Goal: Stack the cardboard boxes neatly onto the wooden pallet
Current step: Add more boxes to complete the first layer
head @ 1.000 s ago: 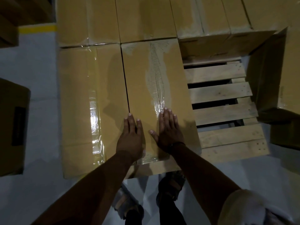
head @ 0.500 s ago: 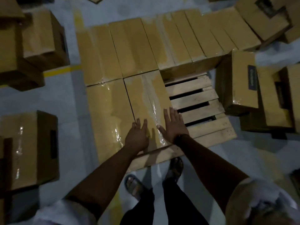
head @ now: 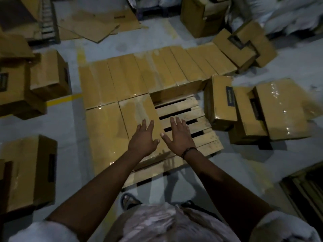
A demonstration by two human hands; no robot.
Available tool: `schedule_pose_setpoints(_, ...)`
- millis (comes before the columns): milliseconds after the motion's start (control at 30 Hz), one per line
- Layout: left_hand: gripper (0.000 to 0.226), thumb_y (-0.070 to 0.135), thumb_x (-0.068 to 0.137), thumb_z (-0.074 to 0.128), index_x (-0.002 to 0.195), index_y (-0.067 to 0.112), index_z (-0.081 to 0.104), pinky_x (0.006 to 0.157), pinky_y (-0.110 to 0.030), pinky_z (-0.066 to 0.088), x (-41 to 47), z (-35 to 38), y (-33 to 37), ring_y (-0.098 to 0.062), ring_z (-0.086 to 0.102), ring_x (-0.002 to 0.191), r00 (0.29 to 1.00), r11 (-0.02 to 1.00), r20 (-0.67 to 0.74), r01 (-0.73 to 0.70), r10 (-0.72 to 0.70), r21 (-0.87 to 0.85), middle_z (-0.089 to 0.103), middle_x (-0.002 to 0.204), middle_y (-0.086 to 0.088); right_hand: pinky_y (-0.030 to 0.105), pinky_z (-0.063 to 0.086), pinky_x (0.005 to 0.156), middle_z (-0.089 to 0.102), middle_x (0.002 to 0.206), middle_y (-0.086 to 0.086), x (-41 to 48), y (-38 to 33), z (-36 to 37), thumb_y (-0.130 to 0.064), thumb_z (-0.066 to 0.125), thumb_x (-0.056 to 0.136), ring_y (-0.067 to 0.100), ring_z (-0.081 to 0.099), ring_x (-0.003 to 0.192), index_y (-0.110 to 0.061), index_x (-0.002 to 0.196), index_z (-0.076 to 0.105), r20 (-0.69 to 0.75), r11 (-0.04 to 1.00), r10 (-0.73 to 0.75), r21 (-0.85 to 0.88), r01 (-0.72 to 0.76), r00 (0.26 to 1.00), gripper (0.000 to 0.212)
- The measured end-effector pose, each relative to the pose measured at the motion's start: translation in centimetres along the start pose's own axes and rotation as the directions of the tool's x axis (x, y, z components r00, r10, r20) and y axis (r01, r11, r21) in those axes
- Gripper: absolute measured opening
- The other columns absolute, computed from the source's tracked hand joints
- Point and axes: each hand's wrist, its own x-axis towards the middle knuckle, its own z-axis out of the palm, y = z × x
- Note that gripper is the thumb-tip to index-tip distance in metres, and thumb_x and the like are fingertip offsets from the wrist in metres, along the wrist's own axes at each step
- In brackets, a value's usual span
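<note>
Boxes (head: 122, 81) cover the far and left part of the pallet (head: 208, 146); only its near right corner shows bare slats (head: 180, 105). Loose boxes (head: 220, 100) lie just right of it. My left hand (head: 142, 138) and right hand (head: 178, 137) are over this corner, fingers spread wide, holding nothing.

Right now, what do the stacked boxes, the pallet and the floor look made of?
Boxes: brown cardboard, matte, sealed with glossy clear tape that glints at the seams. Pallet: bare pale wood, unpainted slats with gaps between them; the grain is too blurred to tell. Floor: smooth grey, probably painted or sealed concrete, with a yellow line.
</note>
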Motion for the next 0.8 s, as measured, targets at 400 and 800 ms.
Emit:
schedule_pose_setpoints(400, 0.082, 0.049, 0.099, 0.061, 0.164, 0.029, 0.016, 0.121, -0.046, 0.031, -2.8, 6.3, 22.2, -0.027, 0.017, 0.157, 0.977, 0.964, -0.102, -0.201, 0.186, -0.174, 0.011, 0.172, -0.003, 0.053, 0.019, 0.123, 0.020, 0.167, 0.009, -12.0, 19.4, -12.7, -0.064, 0.042, 0.098, 0.033, 0.008, 0.155, -0.020, 0.160, 0.022, -0.216, 0.987, 0.142, 0.109, -0.121, 0.966, 0.079)
schedule_pose_setpoints(800, 0.082, 0.050, 0.098, 0.063, 0.163, 0.025, 0.020, 0.120, -0.045, 0.033, 3.5, 9.6, 31.8, -0.028, 0.023, 0.155, 0.953, 0.951, 0.022, -0.300, 0.303, -0.073, 0.017, 0.170, -0.007, 0.051, 0.017, 0.124, 0.018, 0.168, 0.007, -13.5, 30.5, -16.9, -0.061, 0.043, 0.100, 0.029, 0.008, 0.155, -0.021, 0.161, 0.019, -0.270, 0.915, 0.359, 0.289, -0.281, 0.893, 0.077)
